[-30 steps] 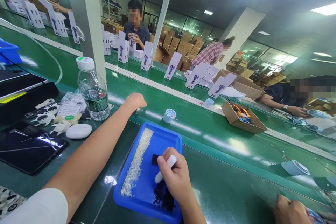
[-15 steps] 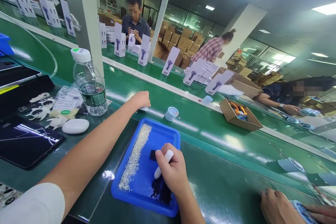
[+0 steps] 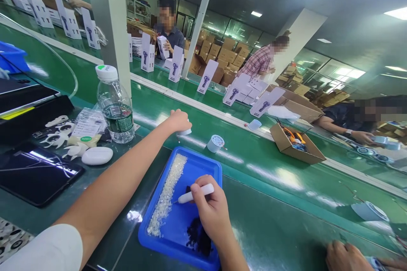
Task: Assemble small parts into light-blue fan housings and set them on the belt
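In tray: glossy blue plastic tray (image 3: 208,165), rectangular; pale granular strip (image 3: 165,199) along its left side.
Right hand (image 3: 211,211): fingers pinch smooth white pen tool (image 3: 194,194), tip toward granules.
Left hand (image 3: 178,120): beyond tray, curled over small white object (image 3: 185,132).

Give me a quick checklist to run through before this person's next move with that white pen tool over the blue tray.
1. Right hand grips the white pen tool: ok.
2. Tool tip points at the strip of pale beads: ok.
3. Beads and dark pile lie apart inside the blue tray: ok.
4. Left hand rests on a small white piece on the belt: ok.
5. Whether the tip carries a bead: cannot tell.
6. Water bottle capped and upright: ok.
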